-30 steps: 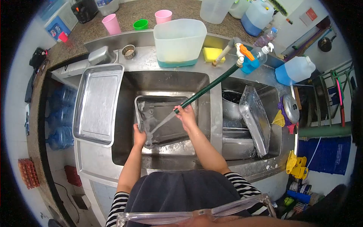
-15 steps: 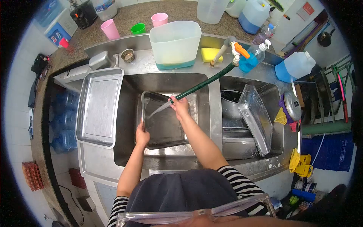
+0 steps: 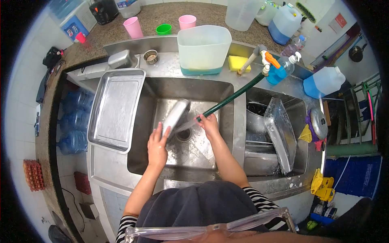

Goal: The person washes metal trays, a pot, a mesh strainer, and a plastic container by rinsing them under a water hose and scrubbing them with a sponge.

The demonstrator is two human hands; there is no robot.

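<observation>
— What have the fingers got?

— The left hand [image 3: 157, 142] has its fingers spread flat against the lower edge of the tray [image 3: 175, 114], which stands tipped on edge in the sink [image 3: 142, 133], running from the hand toward 1 o'clock. The right hand [image 3: 210, 123] is closed round the end of the hose [image 3: 233, 95], water jetting toward 8 o'clock onto the tray.

— How will it handle?

— Stiff, thin steel, light I'd judge, but wet and slick (rolled rim is the best purchase). Hold it by the rim.

— Around it?

— Another tray [image 3: 115, 107] at 9 o'clock, matte steel; a translucent tub [image 3: 204, 46] at 12; a yellow sponge [image 3: 237, 62] beside it.
</observation>
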